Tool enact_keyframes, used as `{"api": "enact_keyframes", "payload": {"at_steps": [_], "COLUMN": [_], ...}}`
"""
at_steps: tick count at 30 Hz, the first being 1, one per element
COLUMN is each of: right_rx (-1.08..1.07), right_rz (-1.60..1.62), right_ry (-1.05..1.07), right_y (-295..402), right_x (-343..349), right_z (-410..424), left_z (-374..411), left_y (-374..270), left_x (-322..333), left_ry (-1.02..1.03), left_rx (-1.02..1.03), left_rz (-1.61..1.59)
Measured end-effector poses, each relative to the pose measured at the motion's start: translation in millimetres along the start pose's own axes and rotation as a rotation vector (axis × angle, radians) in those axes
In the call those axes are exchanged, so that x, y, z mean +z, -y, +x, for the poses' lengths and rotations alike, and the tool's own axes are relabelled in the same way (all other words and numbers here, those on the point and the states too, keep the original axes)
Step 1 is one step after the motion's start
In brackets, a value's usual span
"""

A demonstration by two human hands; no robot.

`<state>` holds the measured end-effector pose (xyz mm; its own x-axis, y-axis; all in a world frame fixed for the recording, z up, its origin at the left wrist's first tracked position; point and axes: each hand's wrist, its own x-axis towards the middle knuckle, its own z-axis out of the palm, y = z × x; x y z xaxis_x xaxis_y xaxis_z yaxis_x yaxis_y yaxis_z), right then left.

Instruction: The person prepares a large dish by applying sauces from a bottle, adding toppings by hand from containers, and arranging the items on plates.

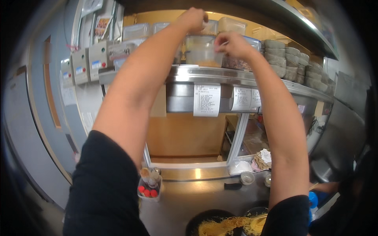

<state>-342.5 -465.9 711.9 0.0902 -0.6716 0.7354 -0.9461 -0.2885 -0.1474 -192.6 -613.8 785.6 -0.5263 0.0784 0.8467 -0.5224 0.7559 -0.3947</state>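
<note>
Both my arms reach up to a steel shelf (206,72) holding plastic containers. My left hand (195,20), fingers curled, is in front of a clear container with a light content; whether it grips anything is hidden. My right hand (233,44) is at the upper right edge of a clear plastic tub (203,53) with orange-brown contents, thumb and fingers bent close together; blur hides what they touch. Below, at the bottom edge, yellow noodles or shreds (218,226) lie in a black round dish (196,219) on the steel counter (177,200).
Stacked grey bowls (276,57) stand right on the shelf. Printed paper slips (206,100) hang under its edge. A small bin with red-capped bottles (150,193) and a small bowl (247,178) are on the counter. Another person's hand (323,187) is at the lower right.
</note>
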Motion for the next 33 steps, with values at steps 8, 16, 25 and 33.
{"api": "enact_keyframes", "payload": {"at_steps": [8,16,25,33], "right_rx": [-0.306,-0.228,0.571,0.859], "right_rz": [0.232,0.425,0.605,0.607], "right_ry": [-0.174,-0.144,0.152,0.185], "right_y": [52,184,275,361], "right_x": [-30,-11,253,421], "right_z": [-32,-129,-455,-661], "left_z": [-61,-181,-581,-812], "left_y": [-16,-59,-237,-328], "left_x": [-73,-165,-113,-107], "left_ry": [0.061,0.207,0.631,0.745], "left_rx": [-0.542,-0.397,-0.735,-1.098], "left_rz": [-1.119,-1.326,-1.335,-1.164]}}
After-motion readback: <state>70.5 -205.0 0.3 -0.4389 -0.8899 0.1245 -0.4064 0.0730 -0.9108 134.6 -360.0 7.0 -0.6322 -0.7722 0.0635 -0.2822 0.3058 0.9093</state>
